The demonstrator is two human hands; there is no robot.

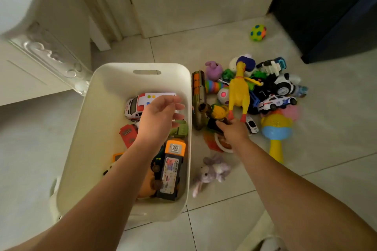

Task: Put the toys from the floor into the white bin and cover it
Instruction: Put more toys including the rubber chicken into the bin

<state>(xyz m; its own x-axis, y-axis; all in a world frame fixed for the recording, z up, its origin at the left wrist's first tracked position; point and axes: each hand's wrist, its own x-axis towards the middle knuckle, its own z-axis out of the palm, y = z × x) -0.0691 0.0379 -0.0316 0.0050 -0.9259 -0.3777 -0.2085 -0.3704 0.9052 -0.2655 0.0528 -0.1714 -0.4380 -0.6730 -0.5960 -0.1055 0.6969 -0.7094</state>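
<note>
The white bin (106, 108) stands on the tiled floor and holds several toys, among them a white ambulance (133, 106), a green toy (180, 128) and an orange-topped truck (172, 167). My left hand (161, 116) hovers over the bin with relaxed fingers and holds nothing. To the right lies a pile of toys with a yellow rubber chicken (238, 91) on top. My right hand (232, 130) reaches into the pile's near edge, fingers curled round a dark toy (214, 123) below the chicken's feet. A purple plush bunny (212, 171) lies by the bin.
A toy gun (199, 96) lies along the bin's right wall. A police car (275, 103), a blue-yellow rattle (275, 130) and a green ball (258, 32) lie on the floor. A white cabinet (30, 71) is on the left, a dark cabinet (336, 16) at the right.
</note>
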